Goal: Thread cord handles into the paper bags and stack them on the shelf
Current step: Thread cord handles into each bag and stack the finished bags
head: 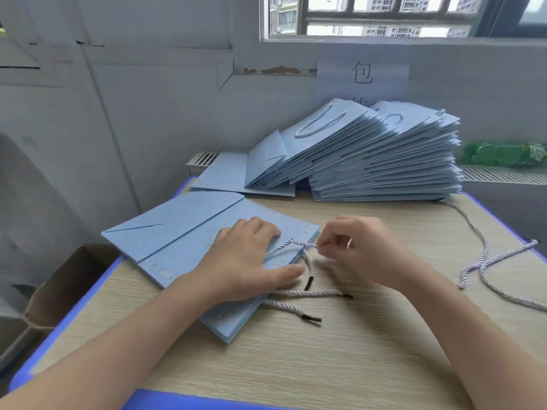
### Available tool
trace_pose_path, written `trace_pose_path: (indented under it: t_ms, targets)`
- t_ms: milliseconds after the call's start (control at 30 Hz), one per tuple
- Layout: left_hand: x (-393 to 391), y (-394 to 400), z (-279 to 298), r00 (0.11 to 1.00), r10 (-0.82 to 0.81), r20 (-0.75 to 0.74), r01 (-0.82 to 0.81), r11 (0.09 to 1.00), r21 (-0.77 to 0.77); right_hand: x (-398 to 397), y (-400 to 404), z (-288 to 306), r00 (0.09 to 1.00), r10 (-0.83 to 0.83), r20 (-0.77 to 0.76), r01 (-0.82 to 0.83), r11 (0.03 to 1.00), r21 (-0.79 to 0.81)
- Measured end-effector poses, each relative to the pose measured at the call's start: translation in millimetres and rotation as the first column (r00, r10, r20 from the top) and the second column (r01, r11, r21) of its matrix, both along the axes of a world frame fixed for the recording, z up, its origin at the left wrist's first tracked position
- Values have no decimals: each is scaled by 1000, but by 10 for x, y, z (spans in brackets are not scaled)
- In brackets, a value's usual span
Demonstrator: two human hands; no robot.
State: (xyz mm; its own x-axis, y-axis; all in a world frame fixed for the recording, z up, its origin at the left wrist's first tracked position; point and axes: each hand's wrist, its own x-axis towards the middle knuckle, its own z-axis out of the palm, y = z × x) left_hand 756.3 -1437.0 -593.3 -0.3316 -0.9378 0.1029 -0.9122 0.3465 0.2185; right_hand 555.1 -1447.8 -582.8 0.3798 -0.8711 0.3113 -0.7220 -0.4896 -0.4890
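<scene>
Flat on the wooden table (340,362): a light-blue paper bag (177,241), folded, its left corner jutting past the table's blue left edge, its near corner pointing toward the near edge. Left hand (245,258) spread palm-down on the bag's right portion, fingers straight, pressing the paper. Right hand (358,250) just beside the bag's right edge, thumb and forefinger pinching a twisted white cord (291,245) that runs out of a hole near that edge; black tip dangling below the pinch. Two more cord ends (310,294) with black tips poking out from under the bag toward the right, lying on bare wood. Far right: loose cords (485,261) trailing along the table's right edge. Far side: slanted stack of finished bags (370,155) with handles, leaning against the wall under the window, filling the far edge. Open wood near and right of the hands. Cardboard box (68,285) below the table's left side. Green bottle (503,153) on the ledge, far right.
</scene>
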Motion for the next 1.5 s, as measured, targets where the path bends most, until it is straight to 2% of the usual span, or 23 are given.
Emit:
trace_pose_path:
  t_ms: [100, 167, 267, 467, 600, 700, 800, 867, 967, 1033, 1100, 1200, 1267, 1333, 1433, 1500]
  targets:
    - [-44, 138, 0, 997, -67, 32, 69, 997, -38, 1, 21, 32, 958, -38, 285, 10, 995, 102]
    - [-110, 184, -9, 996, -91, 15, 92, 994, -63, 39, 28, 26, 933, -37, 357, -32, 982, 187]
    - [-148, 189, -12, 995, -92, -24, 90, 993, -81, 63, 25, -11, 968, -37, 250, -17, 978, 209]
    - [-128, 198, -10, 992, -98, -78, 93, 994, -66, 122, 36, -43, 995, -23, 100, 11, 993, 121]
    - [-84, 176, 64, 979, -64, -194, 56, 997, -48, 141, 48, -40, 993, 0, 118, -8, 998, 60]
    - [-51, 148, 108, 955, -13, -297, 1, 999, -40, 122, 63, -14, 998, 35, 58, -41, 992, 120]
    - [-4, 97, 114, 901, 32, -434, -38, 999, -4, 110, 85, 14, 995, 53, 90, -69, 980, 188]
    - [15, 74, 126, 874, 38, -484, -30, 999, 23, 114, 105, 50, 986, 23, 166, -44, 992, 120]
    - [42, 62, 176, 842, 47, -538, -29, 999, 42, 83, 127, 75, 952, -49, 304, 78, 993, -83]
    - [54, 62, 198, 812, 41, -582, -19, 999, 44, 35, 123, 66, 940, -80, 331, 147, 972, -182]
    - [68, 64, 202, 795, 44, -605, -18, 999, 49, 36, 123, 19, 966, -68, 248, 130, 962, -241]
    - [76, 45, 169, 802, 47, -595, -28, 999, 40, 169, 138, -89, 995, -89, 36, 96, 951, -294]
    - [78, 25, 135, 809, 62, -585, -49, 998, 39, 241, 132, -118, 996, -85, 18, 86, 943, -321]
    - [88, -7, 116, 795, 96, -599, -82, 995, 51, 216, 123, -64, 995, -60, 82, 82, 950, -303]
    - [118, -47, 114, 773, 121, -622, -97, 993, 73, 30, 84, 71, 946, -189, 264, 254, 938, -237]
    - [121, -39, 103, 799, 97, -593, -85, 995, 48, -39, 65, 94, 907, -373, 196, 409, 891, -196]
